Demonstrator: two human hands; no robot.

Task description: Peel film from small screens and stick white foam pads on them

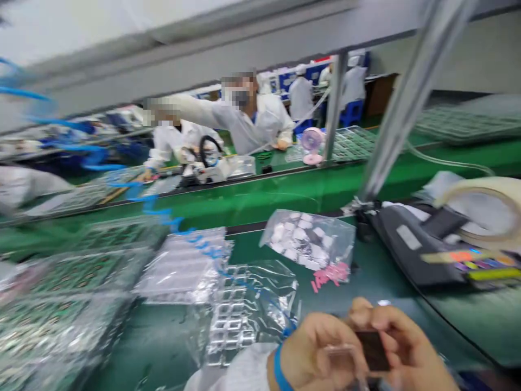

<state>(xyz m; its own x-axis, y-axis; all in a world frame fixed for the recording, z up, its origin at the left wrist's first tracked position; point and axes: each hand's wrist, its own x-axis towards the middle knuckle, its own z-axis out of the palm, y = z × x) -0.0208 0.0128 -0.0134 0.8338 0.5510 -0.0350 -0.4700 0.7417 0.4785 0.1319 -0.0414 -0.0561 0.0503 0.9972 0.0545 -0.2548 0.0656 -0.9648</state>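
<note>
Both my hands are at the bottom edge, close together over the green work surface (378, 282). My left hand (313, 355), with a blue band at the wrist, and my right hand (402, 347) pinch a small dark flat part (372, 350) between their fingers. A clear piece sits against the part on its left side; motion blur hides its shape. Just beyond my hands lies a clear plastic bag of small silvery pieces (309, 239) with pink marks on it, and a clear blister tray (234, 317) inside crumpled plastic.
Stacked clear trays of green boards (69, 304) fill the left. A dark tape dispenser (423, 247) with a large tape roll (484, 209) stands at right. A slanted metal post (402, 108) rises behind it. Across the green conveyor, workers in white coats sit, one reaching left; a pink fan (312, 144) stands there.
</note>
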